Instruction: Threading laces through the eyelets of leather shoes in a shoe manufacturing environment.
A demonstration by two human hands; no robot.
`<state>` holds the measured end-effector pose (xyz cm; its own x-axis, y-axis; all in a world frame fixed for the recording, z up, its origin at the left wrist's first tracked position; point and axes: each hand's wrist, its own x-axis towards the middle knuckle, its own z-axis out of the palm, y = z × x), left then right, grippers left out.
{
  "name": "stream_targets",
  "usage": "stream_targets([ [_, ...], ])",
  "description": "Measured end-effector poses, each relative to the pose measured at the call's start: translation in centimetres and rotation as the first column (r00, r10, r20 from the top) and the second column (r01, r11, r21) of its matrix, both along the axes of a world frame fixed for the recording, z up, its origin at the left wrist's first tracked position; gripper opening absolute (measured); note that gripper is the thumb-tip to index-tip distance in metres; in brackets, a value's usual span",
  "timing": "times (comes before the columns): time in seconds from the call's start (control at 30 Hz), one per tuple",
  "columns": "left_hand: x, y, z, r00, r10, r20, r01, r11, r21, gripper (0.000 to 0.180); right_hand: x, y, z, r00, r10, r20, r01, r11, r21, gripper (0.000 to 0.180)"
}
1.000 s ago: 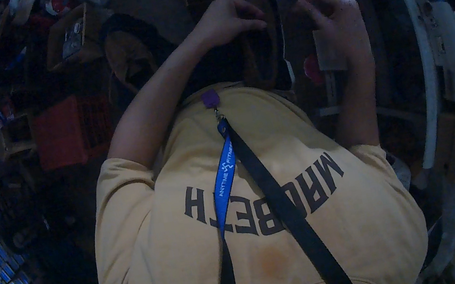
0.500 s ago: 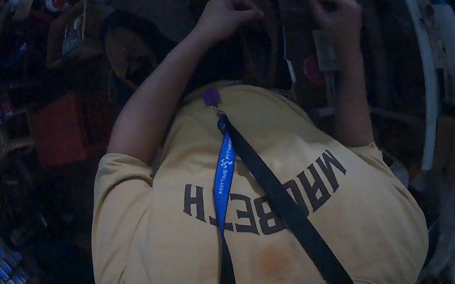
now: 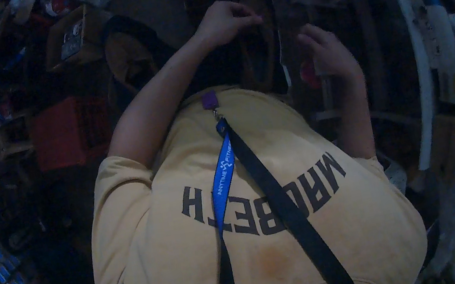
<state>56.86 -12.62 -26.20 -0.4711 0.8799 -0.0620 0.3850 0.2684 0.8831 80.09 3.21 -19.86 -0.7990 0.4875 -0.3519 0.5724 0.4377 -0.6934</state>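
Observation:
Over my lap, my left hand (image 3: 227, 23) reaches in with the thumb and fingers drawn together in a pinch toward the right. Whatever lies between the fingertips is too dark and small to make out. My right hand (image 3: 331, 53) hovers to its right, apart from it, wrist bent and fingers curled toward the left hand. Its fingertips also come close together, and I cannot see what they hold. A blue and black lanyard (image 3: 223, 170) with a purple tag (image 3: 209, 100) hangs down my yellow shirt (image 3: 156, 256), near both forearms.
A red plastic crate (image 3: 66, 133) stands at the left, with an open cardboard box (image 3: 80, 37) beyond it. A long pale bar (image 3: 418, 50) runs along the right, beside a white box (image 3: 446, 54). Below my right hand is a red round thing (image 3: 309, 74).
My right hand has come down and a little left, its wrist now bent inward. My left hand has dropped slightly and holds the same pinch.

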Motion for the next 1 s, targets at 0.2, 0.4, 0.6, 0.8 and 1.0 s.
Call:
stream_targets([
  [0.2,-0.6,0.5,-1.2,0.997,-0.042,0.071,0.035,0.995,0.093,0.040,5.2,3.7,1.4,0.970,0.214,-0.114,-0.185,0.957,0.222,0.026],
  [0.4,-0.9,0.1,-0.9,0.988,-0.043,0.146,0.035,0.998,0.054,0.040,7.1,1.4,6.4,0.976,0.002,-0.217,-0.080,0.933,-0.352,0.026],
  [0.6,-1.0,0.1,-0.2,1.000,-0.015,-0.026,0.016,0.999,0.043,0.040,9.2,2.6,7.5,0.853,-0.039,-0.520,-0.192,0.904,-0.383,0.015],
  [0.8,-1.2,-0.8,0.6,0.993,-0.023,0.114,0.026,0.999,-0.032,0.032,9.0,4.5,8.4,0.730,-0.081,-0.678,-0.352,0.806,-0.475,0.036],
  [1.0,-1.6,-0.5,0.5,0.980,-0.050,0.195,0.051,0.999,-0.005,0.037,9.6,5.0,8.9,0.736,-0.021,-0.676,-0.260,0.914,-0.311,0.036],
])
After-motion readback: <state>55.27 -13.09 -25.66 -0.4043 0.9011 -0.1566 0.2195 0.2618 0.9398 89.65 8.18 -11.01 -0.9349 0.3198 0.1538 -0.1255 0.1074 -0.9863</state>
